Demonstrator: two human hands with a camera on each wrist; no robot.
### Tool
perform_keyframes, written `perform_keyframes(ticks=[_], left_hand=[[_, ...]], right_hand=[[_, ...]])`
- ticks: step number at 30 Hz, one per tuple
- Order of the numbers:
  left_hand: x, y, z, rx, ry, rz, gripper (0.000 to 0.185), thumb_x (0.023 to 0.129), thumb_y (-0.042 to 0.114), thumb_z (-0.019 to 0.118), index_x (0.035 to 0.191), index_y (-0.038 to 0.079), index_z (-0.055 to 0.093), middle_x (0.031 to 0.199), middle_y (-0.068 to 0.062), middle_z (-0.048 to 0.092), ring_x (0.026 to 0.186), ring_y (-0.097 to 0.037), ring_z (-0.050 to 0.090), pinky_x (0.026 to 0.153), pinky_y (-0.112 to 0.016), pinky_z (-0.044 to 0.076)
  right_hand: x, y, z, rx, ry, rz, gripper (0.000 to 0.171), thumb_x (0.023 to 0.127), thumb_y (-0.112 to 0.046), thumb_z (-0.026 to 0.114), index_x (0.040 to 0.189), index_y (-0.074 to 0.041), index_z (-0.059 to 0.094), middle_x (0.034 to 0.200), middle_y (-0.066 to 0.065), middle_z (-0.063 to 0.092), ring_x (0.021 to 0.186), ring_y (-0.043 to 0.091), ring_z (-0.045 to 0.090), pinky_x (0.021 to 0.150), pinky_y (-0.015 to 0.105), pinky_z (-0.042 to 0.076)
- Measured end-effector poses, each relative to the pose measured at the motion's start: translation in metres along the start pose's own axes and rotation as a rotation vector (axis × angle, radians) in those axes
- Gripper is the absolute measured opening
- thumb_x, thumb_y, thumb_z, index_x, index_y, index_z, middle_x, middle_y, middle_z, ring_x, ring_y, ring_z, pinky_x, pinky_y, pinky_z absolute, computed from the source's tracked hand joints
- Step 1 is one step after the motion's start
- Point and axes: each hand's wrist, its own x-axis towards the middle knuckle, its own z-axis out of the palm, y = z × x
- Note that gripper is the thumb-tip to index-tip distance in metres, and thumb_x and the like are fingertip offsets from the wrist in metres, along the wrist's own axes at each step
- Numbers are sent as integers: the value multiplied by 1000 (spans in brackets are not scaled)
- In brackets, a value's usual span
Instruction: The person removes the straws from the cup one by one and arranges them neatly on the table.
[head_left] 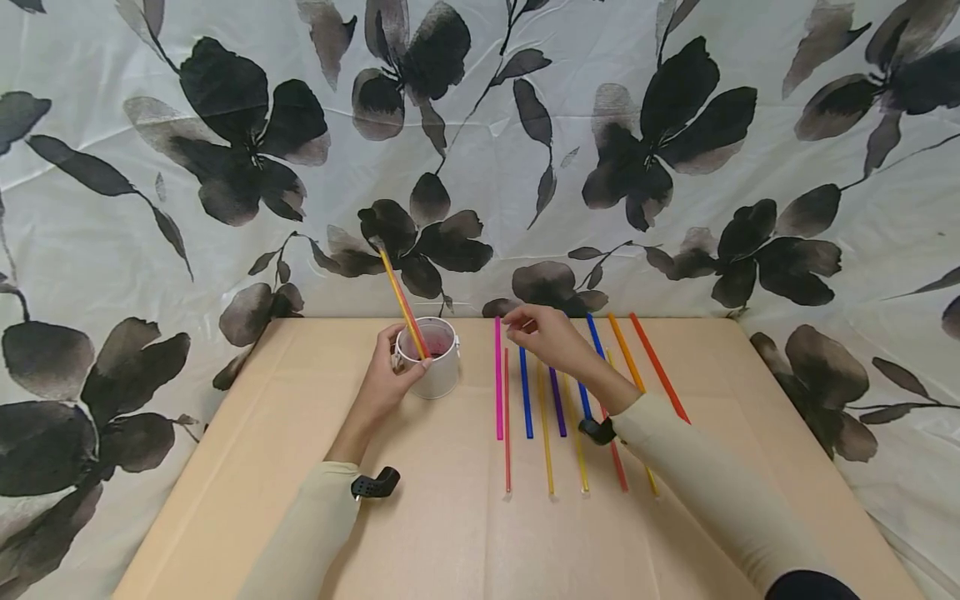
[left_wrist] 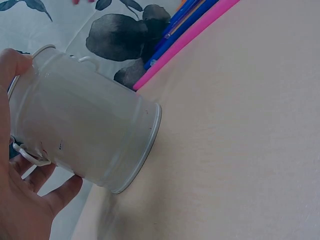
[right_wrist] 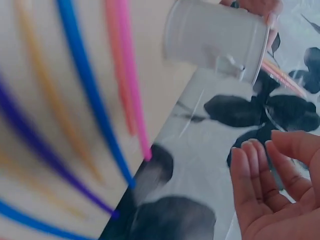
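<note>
My left hand (head_left: 386,379) grips a small white metal bucket (head_left: 438,382) by its side near the rim, the thumb at the top edge. A yellow and a red straw-like stick (head_left: 401,292) lean out of the bucket's mouth. In the left wrist view the bucket (left_wrist: 85,120) shows a wire handle (left_wrist: 32,156) beside the fingers. My right hand (head_left: 543,333), fingers loosely bent and holding nothing, hovers over the far end of a row of coloured sticks. A pink stick (head_left: 498,379) lies nearest the bucket. In the right wrist view the hand's palm (right_wrist: 280,200) shows bare.
Several more sticks lie side by side on the table (head_left: 450,517), among them a blue (head_left: 527,400), a purple (head_left: 558,404), an orange (head_left: 626,350) and a red one (head_left: 658,367). A flowered cloth (head_left: 525,142) hangs behind the table's far edge.
</note>
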Motion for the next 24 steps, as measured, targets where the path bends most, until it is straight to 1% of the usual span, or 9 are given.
perform_keyframes(ticks=[4,6,7,11,13,18,21,24], left_hand=[[7,-19,1,-5,9,6,80,92,12,74,154,5,25,152,-26,33,144,-41,30,117,-62,28],[10,-29,1,-9,16,10,80,92,15,75,155,9,25,152,-24,33,144,-38,31,118,-61,28],[10,-31,2,-11,20,13,80,92,15,75,155,11,26,152,-22,34,143,-37,32,118,-61,29],[10,-33,2,-3,32,16,79,91,20,77,153,16,28,150,-16,37,142,-32,34,117,-60,30],[9,-33,3,4,31,17,78,92,22,77,152,17,28,150,-14,37,142,-31,34,118,-61,29],[9,-32,3,18,27,20,78,93,25,76,153,20,27,153,-13,33,145,-32,30,117,-63,28],[10,-32,3,23,25,20,77,93,25,76,153,20,27,155,-13,32,146,-33,30,117,-63,29],[11,-32,3,14,21,29,78,93,23,75,154,18,27,155,-15,31,146,-34,31,117,-61,30]], right_hand=[[20,-15,17,84,-32,-37,20,100,-17,66,119,-14,70,107,1,69,101,19,64,85,32,58],[28,-23,25,121,-43,-58,21,100,-17,66,121,-13,70,107,2,70,99,19,65,84,31,59],[32,-26,29,135,-47,-68,22,100,-17,66,121,-13,70,107,1,70,99,18,65,84,30,59],[47,-39,45,162,-73,-114,23,100,-17,66,122,-11,69,110,3,70,100,19,65,82,29,59],[53,-45,52,168,-97,-137,24,100,-15,65,123,-9,69,113,4,70,102,20,65,84,29,59],[67,-55,69,170,-156,-186,27,100,-8,60,126,-5,66,120,9,69,107,21,65,94,30,56],[71,-60,77,166,-180,-181,30,100,-7,60,129,-4,64,122,10,69,109,21,66,96,30,55],[74,-63,83,153,-191,-173,31,100,-8,61,131,-4,64,122,10,69,109,21,67,95,31,56]])
